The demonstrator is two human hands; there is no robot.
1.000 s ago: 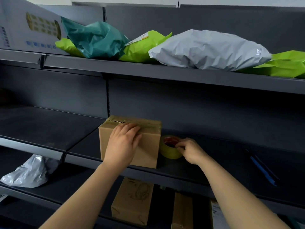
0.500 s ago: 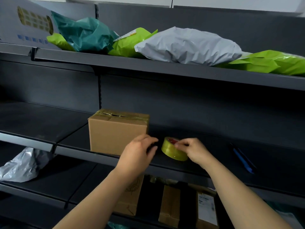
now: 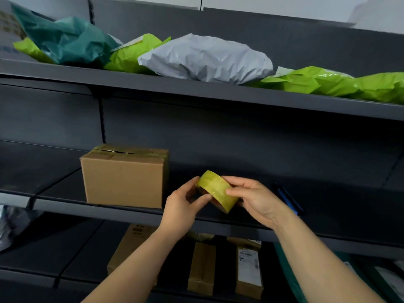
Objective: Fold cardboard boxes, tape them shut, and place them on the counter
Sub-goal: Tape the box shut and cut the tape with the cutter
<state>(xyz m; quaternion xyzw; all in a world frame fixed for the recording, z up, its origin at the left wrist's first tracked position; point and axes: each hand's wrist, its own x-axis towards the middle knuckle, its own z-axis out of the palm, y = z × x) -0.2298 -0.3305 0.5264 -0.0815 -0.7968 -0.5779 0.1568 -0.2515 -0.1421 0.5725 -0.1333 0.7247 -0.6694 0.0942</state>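
A taped brown cardboard box [image 3: 123, 179] stands closed on the dark middle shelf [image 3: 122, 209], left of centre. A yellowish roll of tape [image 3: 217, 190] is lifted off the shelf to the right of the box. My right hand [image 3: 254, 199] grips the roll from its right side, fingers curled over its band. My left hand [image 3: 183, 205] pinches the roll's left edge with thumb and fingers. Neither hand touches the box.
Green, teal and grey mailer bags [image 3: 205, 59] lie along the top shelf [image 3: 218, 94]. A blue pen-like tool [image 3: 288, 199] lies on the middle shelf to the right. Several cardboard parcels [image 3: 202, 267] stand on the lower shelf; a silver bag [image 3: 8, 226] sits far left.
My left hand left the box and came over to the tape roll. My right hand lifted the roll off the shelf, and both hands now hold it. The box stayed in place.
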